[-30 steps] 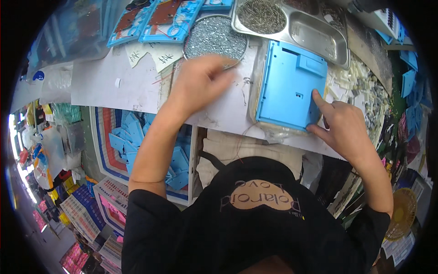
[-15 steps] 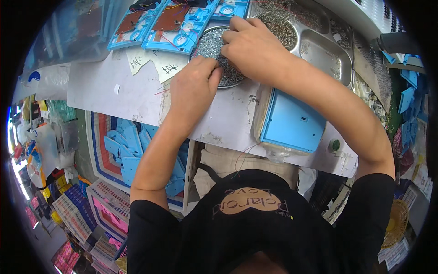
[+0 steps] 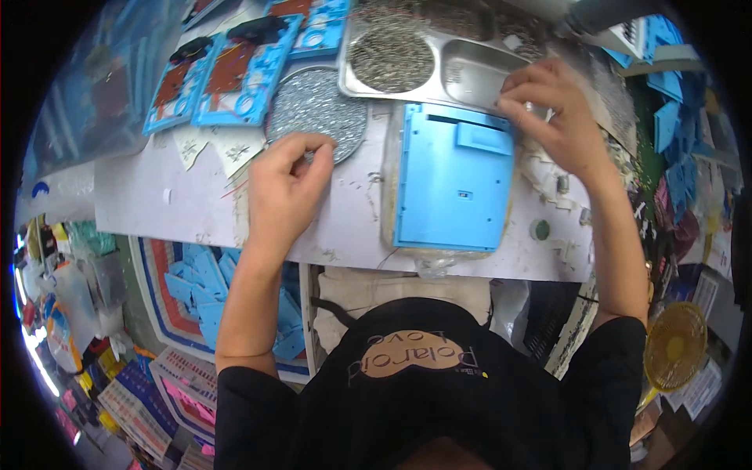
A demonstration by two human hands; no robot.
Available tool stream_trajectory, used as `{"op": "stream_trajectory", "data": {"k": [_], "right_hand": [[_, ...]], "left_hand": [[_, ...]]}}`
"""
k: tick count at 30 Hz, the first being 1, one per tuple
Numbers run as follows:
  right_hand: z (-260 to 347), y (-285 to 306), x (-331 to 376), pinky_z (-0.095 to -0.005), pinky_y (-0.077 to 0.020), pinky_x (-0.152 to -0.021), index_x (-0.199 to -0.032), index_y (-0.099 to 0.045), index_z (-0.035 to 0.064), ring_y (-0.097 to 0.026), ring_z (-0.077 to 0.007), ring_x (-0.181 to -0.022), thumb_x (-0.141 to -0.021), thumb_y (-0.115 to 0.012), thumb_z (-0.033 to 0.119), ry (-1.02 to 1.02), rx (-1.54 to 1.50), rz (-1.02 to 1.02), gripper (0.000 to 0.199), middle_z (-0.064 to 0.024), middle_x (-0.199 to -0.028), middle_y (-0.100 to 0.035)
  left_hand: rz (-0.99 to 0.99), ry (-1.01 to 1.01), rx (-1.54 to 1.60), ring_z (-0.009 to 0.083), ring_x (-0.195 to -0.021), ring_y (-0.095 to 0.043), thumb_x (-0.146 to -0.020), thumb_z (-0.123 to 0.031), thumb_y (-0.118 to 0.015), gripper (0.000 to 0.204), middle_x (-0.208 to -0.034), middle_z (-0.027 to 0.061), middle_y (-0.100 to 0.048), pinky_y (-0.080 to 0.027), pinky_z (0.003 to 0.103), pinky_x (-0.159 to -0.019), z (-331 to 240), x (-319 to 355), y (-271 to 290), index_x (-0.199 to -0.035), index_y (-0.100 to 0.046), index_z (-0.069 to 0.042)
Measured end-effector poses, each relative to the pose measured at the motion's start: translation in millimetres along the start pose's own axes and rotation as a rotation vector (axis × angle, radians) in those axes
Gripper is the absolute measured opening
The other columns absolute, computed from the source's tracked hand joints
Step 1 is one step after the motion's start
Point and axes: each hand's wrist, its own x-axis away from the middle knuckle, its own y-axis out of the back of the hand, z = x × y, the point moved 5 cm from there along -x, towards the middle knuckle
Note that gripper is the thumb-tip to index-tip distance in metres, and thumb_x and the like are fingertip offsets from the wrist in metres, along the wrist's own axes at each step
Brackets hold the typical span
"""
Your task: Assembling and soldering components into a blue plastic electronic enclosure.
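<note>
My left hand (image 3: 288,184) is closed in a pinch at the near edge of a round dish of small silver screws (image 3: 317,106). Whatever lies between its fingertips is too small to make out. My right hand (image 3: 552,117) hovers by the right end of a metal compartment tray (image 3: 478,70), its fingers loosely curved and apart, with nothing visible in them. Just left of that hand, a flat blue plastic casing (image 3: 446,188) lies on a padded, plastic-wrapped block. The tray's round compartment holds darker, brassy screws (image 3: 390,61).
Blue housings with brown boards and wires (image 3: 243,70) stand at the back left, over paper scraps (image 3: 235,153). A crate (image 3: 160,290) of blue parts is below the table's left side. A dark tool-like cylinder (image 3: 611,14) juts in at the upper right. A small green-topped round item (image 3: 540,229) sits near the front.
My right hand has left the screw dish and swung right, past the blue casing. My left hand has drawn slightly back toward me. The whole view has shifted, showing more of the casing.
</note>
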Motion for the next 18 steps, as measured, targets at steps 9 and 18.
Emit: {"op": "stream_trajectory", "data": {"k": [9,18], "right_hand": [[0.3,-6.7,16.1,-0.0398,-0.0518,-0.090,-0.091,-0.079,0.0071,-0.058,-0.0284,-0.106,-0.082,-0.078,0.017,0.035,0.120,0.036,0.014,-0.0057,-0.100,-0.070],[24.9,3.7,-26.5,-0.0403,-0.0513,-0.086,-0.106,-0.076,0.0046,-0.059,-0.0289,-0.102,-0.082,-0.077,0.010,0.212,0.192,0.065,0.024,-0.0090,-0.100,-0.068]], "left_hand": [[0.146,-0.222,-0.116,0.0139,-0.063,-0.055,-0.093,-0.008,-0.071,0.010,-0.076,0.0076,-0.063,-0.042,0.028,-0.059,-42.8,-13.0,-32.9,-0.089,-0.071,0.002],[0.218,-0.490,-0.454,0.0358,-0.075,-0.065,-0.093,-0.019,-0.066,0.016,-0.080,0.0151,-0.064,-0.052,0.045,-0.067,-66.2,-36.1,-59.3,-0.089,-0.068,-0.004]]}}
